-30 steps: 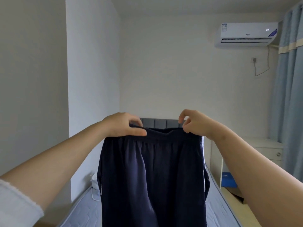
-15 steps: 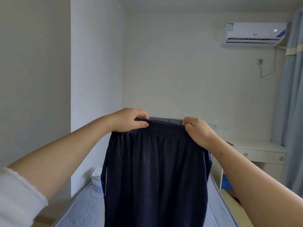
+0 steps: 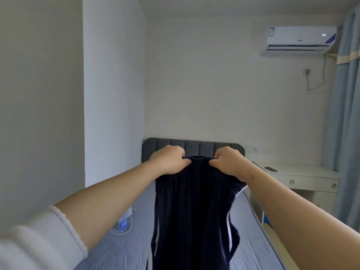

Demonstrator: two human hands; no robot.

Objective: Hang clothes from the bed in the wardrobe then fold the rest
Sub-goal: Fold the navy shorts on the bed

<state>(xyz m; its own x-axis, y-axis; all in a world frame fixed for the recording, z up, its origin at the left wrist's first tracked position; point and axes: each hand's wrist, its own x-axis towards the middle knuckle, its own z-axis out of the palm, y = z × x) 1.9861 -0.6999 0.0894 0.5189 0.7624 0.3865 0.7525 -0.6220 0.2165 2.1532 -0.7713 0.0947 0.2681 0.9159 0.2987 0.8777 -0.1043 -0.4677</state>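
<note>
Dark navy trousers (image 3: pixel 192 211) with white side stripes hang in front of me over the bed (image 3: pixel 120 248). My left hand (image 3: pixel 169 159) grips the waistband on the left and my right hand (image 3: pixel 228 161) grips it on the right. The two hands are close together, so the waistband bunches between them. The trouser legs drop out of view at the bottom edge.
A grey padded headboard (image 3: pixel 155 149) stands against the far wall. A water bottle (image 3: pixel 122 224) and a white cable lie on the mattress by the left wall. A white desk (image 3: pixel 303 178) with a phone (image 3: pixel 271 169) stands to the right, next to blue curtains (image 3: pixel 344 133).
My hands have moved closer together along the waistband, gathering it, and have dropped lower in view. The headboard shows behind them now.
</note>
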